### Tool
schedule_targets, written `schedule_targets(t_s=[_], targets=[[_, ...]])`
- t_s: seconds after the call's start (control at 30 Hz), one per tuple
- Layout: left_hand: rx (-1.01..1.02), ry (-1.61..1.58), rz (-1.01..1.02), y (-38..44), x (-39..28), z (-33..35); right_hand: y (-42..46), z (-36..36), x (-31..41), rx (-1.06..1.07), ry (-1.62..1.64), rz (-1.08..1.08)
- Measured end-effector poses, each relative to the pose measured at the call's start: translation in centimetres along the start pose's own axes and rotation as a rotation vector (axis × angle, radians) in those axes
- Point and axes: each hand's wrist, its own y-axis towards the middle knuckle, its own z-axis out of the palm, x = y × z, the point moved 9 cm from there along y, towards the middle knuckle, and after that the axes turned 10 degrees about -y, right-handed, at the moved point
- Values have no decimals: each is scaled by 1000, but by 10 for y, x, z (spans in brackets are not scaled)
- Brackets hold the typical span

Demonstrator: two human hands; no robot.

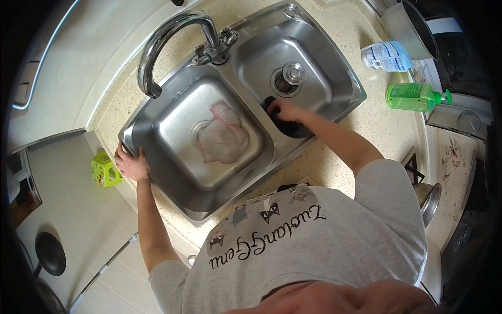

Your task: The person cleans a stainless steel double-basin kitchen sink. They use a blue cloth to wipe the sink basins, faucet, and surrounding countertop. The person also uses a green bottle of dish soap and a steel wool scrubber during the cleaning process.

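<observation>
My left hand (132,164) rests on the left rim of a stainless steel double-bowl sink (178,192), fingers spread, holding nothing. At the near left corner of the smaller basin, my right hand (288,110) has its fingers curled on a black object (292,129). Its exact kind is unclear, and my hand covers part of it. A wet whitish cloth with pink edging (225,141) lies crumpled in the larger basin, partly over that drain. Beside the open drain of the smaller basin sits a metal strainer (294,73). The chrome faucet (147,74) arches over the larger basin's far left edge.
On the speckled counter at right stand a green pump bottle (410,97), a blue-and-white pouch (386,56) and a pot (408,31). A lime green plastic stool (105,169) is on the floor at left. Lower left are a metal pole (102,270) and a dark pan (50,254).
</observation>
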Motion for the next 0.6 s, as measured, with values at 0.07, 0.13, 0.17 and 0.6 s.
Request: schedule_targets(t_s=[0.07, 0.13, 0.17, 0.6], targets=[[11, 2, -3, 1, -1, 1, 8, -32, 7, -318, 198, -179], [13, 12, -17, 1, -1, 0, 13, -60, 20, -524, 432, -257], [13, 19, -25, 0, 0, 0, 19, -73, 30, -569, 565, -240], [-4, 31, 17, 0, -3, 0, -79, -20, 101, -492, -49, -280]])
